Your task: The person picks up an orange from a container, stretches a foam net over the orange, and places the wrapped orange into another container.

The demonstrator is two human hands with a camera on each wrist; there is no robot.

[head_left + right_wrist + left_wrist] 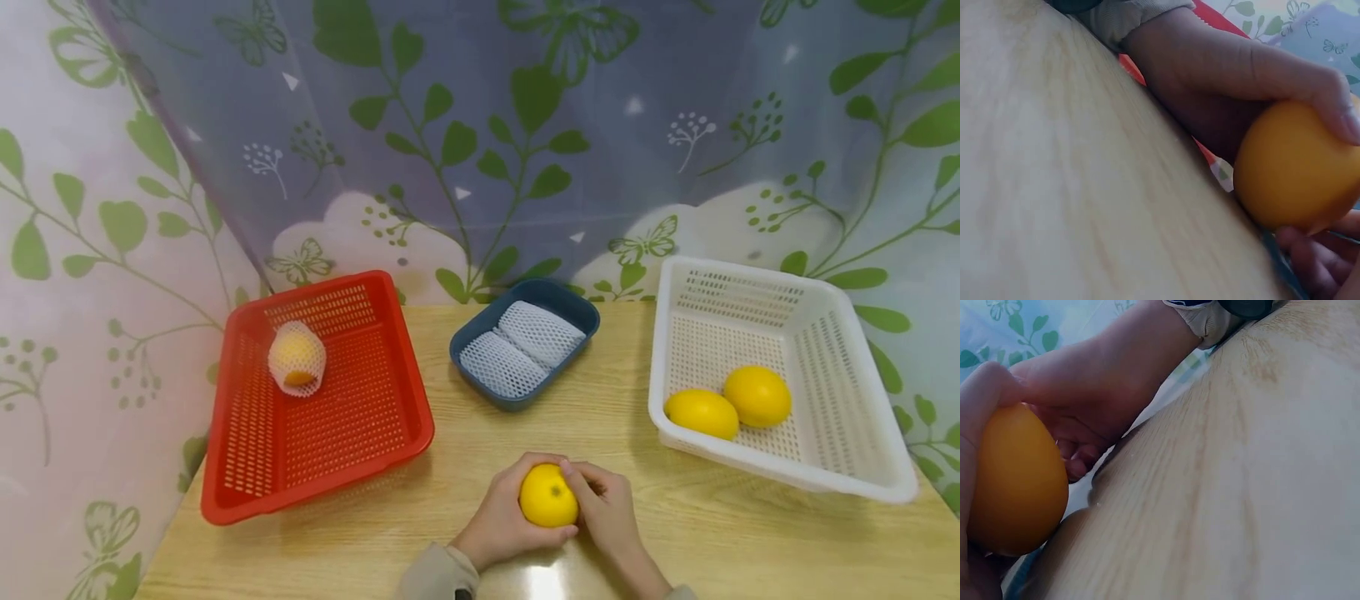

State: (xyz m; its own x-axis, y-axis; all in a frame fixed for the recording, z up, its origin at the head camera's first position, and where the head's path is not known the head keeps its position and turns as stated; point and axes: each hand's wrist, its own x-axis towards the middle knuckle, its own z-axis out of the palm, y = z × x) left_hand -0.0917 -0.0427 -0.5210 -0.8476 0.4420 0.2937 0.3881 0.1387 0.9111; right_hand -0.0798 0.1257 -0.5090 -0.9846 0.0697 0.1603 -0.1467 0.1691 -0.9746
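Note:
Low over the front middle of the table, both hands hold one yellow lemon, its end facing up in the head view. My left hand wraps it from the left, thumb along the near side. From the right, my right hand sets its thumb on the lemon, its other fingers curled at the side. In the left wrist view the lemon shows smooth and bare. The right wrist view shows the lemon under the left thumb, with right fingertips at its underside.
A red basket on the left holds a fruit in a white foam net. Folded white foam nets lie in a blue tray at the back middle. Two lemons lie in a white basket on the right.

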